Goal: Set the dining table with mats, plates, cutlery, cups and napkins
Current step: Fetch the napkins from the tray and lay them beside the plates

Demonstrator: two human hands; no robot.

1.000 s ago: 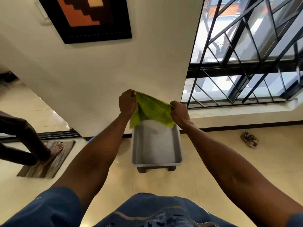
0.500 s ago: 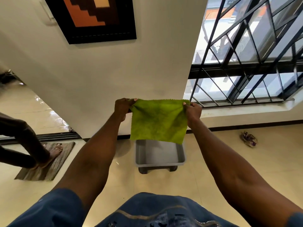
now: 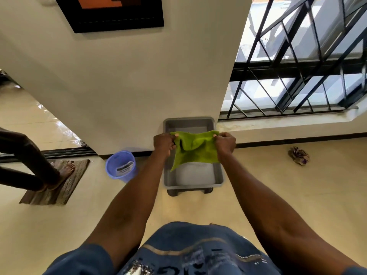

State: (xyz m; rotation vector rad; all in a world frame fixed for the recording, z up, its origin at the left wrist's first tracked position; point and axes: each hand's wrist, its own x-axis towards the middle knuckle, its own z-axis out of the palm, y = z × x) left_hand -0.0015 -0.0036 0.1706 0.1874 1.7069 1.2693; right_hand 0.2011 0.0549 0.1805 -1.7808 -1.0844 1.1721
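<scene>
Since half a second ago, my hands draw together and the green napkin (image 3: 193, 150) sags. Left hand (image 3: 163, 143) and right hand (image 3: 225, 142) pinch its top corners with curled fingers, above the grey tub (image 3: 168, 176).

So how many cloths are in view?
2: a green cloth held by both hands over the grey tub; a crumpled rag on the floor, right. None others visible.

Centre: grey bin (image 3: 218, 173) against wall (image 3: 127, 92), its open top part-covered by green cloth (image 3: 195, 150) | Left of bin: blue bucket (image 3: 121, 165), bare floor between | Lower left: mat (image 3: 65, 187) with a person's foot (image 3: 66, 169) | Right: open floor, crumpled rag (image 3: 298, 155).
</scene>
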